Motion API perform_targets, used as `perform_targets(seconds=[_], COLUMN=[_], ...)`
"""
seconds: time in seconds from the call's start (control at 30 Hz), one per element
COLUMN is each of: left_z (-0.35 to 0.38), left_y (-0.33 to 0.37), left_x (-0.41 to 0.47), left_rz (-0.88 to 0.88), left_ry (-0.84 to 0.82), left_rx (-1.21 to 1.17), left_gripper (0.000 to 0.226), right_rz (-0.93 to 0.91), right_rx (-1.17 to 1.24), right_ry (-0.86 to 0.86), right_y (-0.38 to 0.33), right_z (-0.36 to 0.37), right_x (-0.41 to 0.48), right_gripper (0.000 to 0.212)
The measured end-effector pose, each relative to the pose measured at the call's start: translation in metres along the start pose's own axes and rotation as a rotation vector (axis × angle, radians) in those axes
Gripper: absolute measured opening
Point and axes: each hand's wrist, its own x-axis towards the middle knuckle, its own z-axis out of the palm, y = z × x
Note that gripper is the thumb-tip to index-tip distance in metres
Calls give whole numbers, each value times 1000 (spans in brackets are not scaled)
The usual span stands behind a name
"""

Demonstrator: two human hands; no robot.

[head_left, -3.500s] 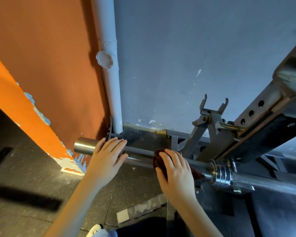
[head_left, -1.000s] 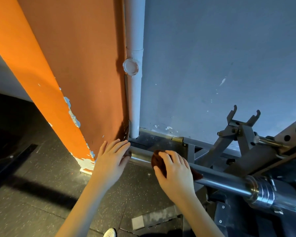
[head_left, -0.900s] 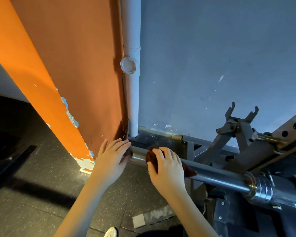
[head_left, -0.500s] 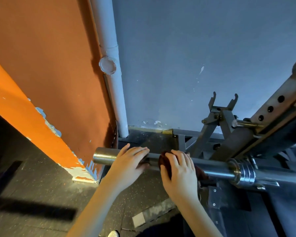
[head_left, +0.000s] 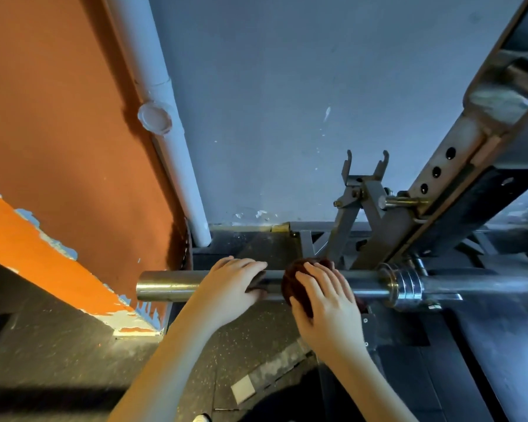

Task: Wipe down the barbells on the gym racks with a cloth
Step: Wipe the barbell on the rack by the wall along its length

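A steel barbell (head_left: 366, 287) lies level across the frame, its bare sleeve end (head_left: 165, 288) pointing left and a ringed collar (head_left: 404, 287) to the right. My left hand (head_left: 229, 289) rests on top of the sleeve with its fingers laid over the bar. Just to its right, my right hand (head_left: 325, 306) presses a dark red cloth (head_left: 293, 284) against the sleeve, fingers curved over the cloth and bar. Most of the cloth is hidden under that hand.
The rack upright (head_left: 445, 166) with adjustment holes slants up to the right, with a forked bar hook (head_left: 365, 175) beside it. An orange pillar (head_left: 52, 166) and a white pipe (head_left: 165, 132) stand close on the left. A grey wall (head_left: 287, 102) is behind. Dark rubber floor (head_left: 58, 360) lies below.
My right hand and the cloth have slid to the right along the sleeve, away from the left hand. The view swung back to the right, showing the sleeve end again.
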Motion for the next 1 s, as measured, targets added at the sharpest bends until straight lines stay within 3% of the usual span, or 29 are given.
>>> perform_targets(seconds=[0.1,0.23,0.3,0.37,0.43,0.53,0.63,0.73,0.9,1.0], left_z=[0,2,3,6,10,24,40,49,47,47], left_y=[14,23,26,27,27,27,26,27,23,19], left_x=[12,21,19,15,12,7,0,-4,-3,-8], left_rz=[10,-16,-34,-5,30,44,54,45,60,78], left_ry=[-126,-196,-180,-112,-28,80,182,230,255,272], left_rx=[1,-12,-9,29,76,144,182,173,194,200], left_gripper=[58,54,49,31,23,48,66,70,67,69], right_rz=[111,272,175,120,204,371,245,159,418,141], right_rx=[-54,0,12,-38,-63,-28,-26,-149,-73,8], right_ry=[102,172,117,85,107,178,122,99,176,78], right_y=[30,16,11,23,38,34,22,49,30,14], right_z=[-10,-2,-1,-8,-14,-8,-2,-15,-7,-5], right_x=[-11,-7,-8,-13,-18,-17,-16,-19,-5,2], right_gripper=[43,35,33,37,40,31,40,34,29,32])
